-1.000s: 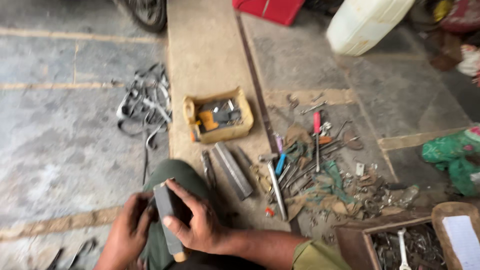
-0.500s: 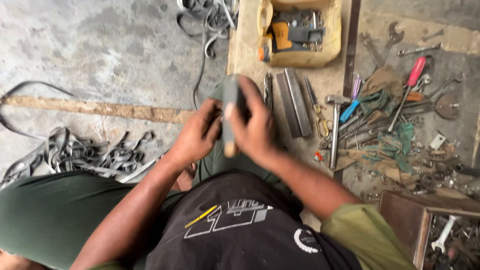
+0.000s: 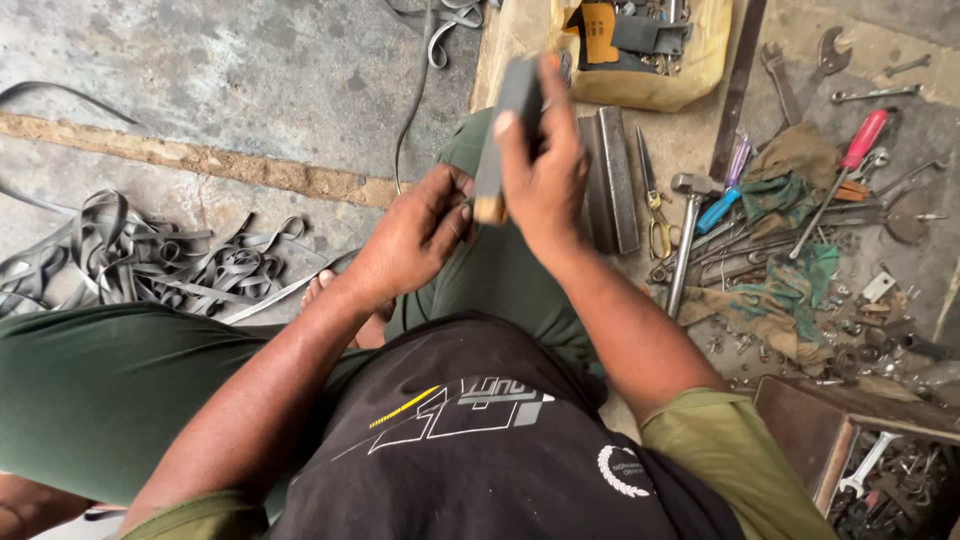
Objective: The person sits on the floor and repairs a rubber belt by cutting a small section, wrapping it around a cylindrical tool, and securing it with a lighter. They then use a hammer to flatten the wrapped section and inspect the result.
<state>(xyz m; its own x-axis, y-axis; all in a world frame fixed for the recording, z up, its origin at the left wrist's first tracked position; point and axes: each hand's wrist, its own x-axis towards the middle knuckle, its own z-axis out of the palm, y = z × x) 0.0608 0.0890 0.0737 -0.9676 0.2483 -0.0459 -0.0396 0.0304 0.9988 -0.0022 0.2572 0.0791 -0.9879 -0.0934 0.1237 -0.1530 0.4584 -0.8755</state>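
The right hand (image 3: 545, 165) grips a dark bar (image 3: 505, 130) upright. The left hand (image 3: 415, 235) pinches its lower end, above the knee. Whether any work on it has begun doesn't show.

A floor workshop: wrenches (image 3: 790, 75), hammer (image 3: 685, 235) and screwdrivers (image 3: 850, 160) strewn on concrete.

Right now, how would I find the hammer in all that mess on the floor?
Start at the yellow tub at the top, then drop to the tool pile on its right. The hammer lies at the pile's left edge, beside the yellow-handled scissors. It alone has a blocky metal head on a long shaft.
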